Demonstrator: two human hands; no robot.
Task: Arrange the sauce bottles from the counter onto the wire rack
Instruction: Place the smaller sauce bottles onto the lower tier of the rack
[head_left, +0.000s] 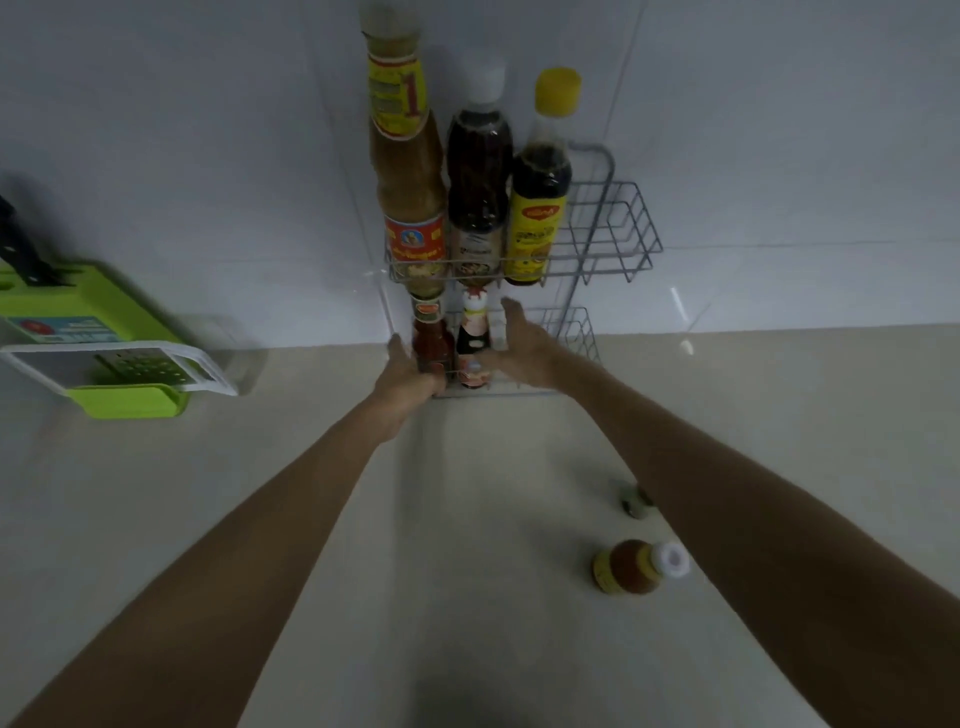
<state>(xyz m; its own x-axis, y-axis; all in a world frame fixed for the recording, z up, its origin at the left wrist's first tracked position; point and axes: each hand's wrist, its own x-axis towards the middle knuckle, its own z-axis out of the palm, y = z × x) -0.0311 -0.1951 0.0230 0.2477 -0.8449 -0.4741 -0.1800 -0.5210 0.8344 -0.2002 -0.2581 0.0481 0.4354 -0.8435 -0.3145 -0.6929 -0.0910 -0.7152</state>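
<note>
A two-tier wire rack (621, 228) stands against the wall. Its upper tier holds three tall bottles: a tan sauce bottle (408, 171), a dark bottle with a white cap (478, 166) and a soy bottle with a yellow cap (540, 208). On the lower tier stand a red sauce bottle (430, 340) and a small dark bottle with a red and white top (474, 338). My left hand (408, 376) wraps the base of the red sauce bottle. My right hand (519, 348) is spread beside the small dark bottle, thumb at it. An amber bottle (636, 566) stands on the counter.
A small jar (636, 503) on the counter is partly hidden by my right forearm. A green stand with a white grater (119, 364) and a black knife handle sits at the left. The right halves of both rack tiers hold nothing. The pale counter (467, 519) stretches toward me.
</note>
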